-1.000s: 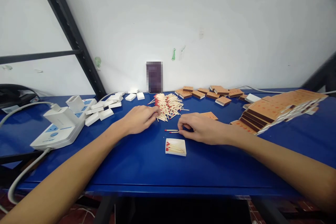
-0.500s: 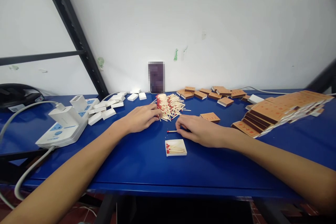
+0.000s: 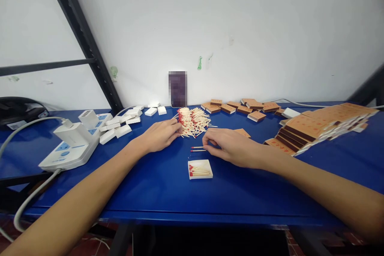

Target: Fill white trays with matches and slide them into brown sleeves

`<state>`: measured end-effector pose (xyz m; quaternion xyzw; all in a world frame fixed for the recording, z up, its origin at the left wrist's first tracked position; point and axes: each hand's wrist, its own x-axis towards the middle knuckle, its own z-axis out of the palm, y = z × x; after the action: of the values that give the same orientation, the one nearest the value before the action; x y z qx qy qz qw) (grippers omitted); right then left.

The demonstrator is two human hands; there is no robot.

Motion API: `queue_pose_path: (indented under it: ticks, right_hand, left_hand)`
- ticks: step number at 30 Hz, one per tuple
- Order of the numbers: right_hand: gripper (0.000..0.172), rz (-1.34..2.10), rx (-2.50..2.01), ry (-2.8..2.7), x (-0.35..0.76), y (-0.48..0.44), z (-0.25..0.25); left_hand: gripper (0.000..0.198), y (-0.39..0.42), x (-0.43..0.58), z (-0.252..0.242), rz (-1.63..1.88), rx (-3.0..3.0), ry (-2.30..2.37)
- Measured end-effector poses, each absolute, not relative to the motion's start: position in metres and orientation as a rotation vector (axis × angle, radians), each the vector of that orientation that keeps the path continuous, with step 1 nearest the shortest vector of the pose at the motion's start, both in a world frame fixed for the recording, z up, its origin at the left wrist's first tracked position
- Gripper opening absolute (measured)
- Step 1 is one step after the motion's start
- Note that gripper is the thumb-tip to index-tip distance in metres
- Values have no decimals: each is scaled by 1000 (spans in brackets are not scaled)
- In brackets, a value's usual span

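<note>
A heap of loose red-headed matches (image 3: pixel 196 120) lies on the blue table. My left hand (image 3: pixel 163 134) touches its left edge, fingers curled together; whatever they pinch is hidden. To the right and nearer me is my right hand (image 3: pixel 225 144), thumb and forefinger closed at the tail of a match (image 3: pixel 198 147) whose head points left. A second match (image 3: pixel 197 151) runs parallel just below it; I cannot tell whether that one is held or lying down. Closer still sits a small white matchbox tray (image 3: pixel 207 164) partly filled with matches (image 3: pixel 198 171), heads to the left.
White inner trays (image 3: pixel 120 124) are scattered at left beside a power strip (image 3: pixel 72 154) with chargers and cables. Brown matchbox sleeves (image 3: pixel 228 108) lie at the back right, with stacked ones (image 3: pixel 318 124) further right. A pixelated phone-like object (image 3: pixel 178 88) leans on the wall.
My right hand has shifted slightly; two parallel matches now show at its fingertips instead of one. My left hand has stayed at the heap. The view has moved a little.
</note>
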<state>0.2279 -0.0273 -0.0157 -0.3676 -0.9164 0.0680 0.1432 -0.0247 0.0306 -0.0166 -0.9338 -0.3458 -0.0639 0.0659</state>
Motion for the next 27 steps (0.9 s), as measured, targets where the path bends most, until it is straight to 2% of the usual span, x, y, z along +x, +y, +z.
queue_pose_path:
  ticks: [11, 18, 24, 27]
  right_hand:
    - [12, 295, -1088, -2687, 227, -21, -28]
    - [8, 298, -1023, -2604, 228, -34, -9]
    - [10, 623, -972, -2612, 223, -52, 2]
    - [13, 644, -1006, -2599, 223, -52, 0]
  left_hand:
    - [17, 32, -25, -15, -255, -2785, -1032]
    - [21, 30, -24, -15, -204, -2784, -1030]
    - [19, 29, -24, -14, -197, -2823, -1014]
    - [20, 31, -24, -16, -205, -2827, -1016]
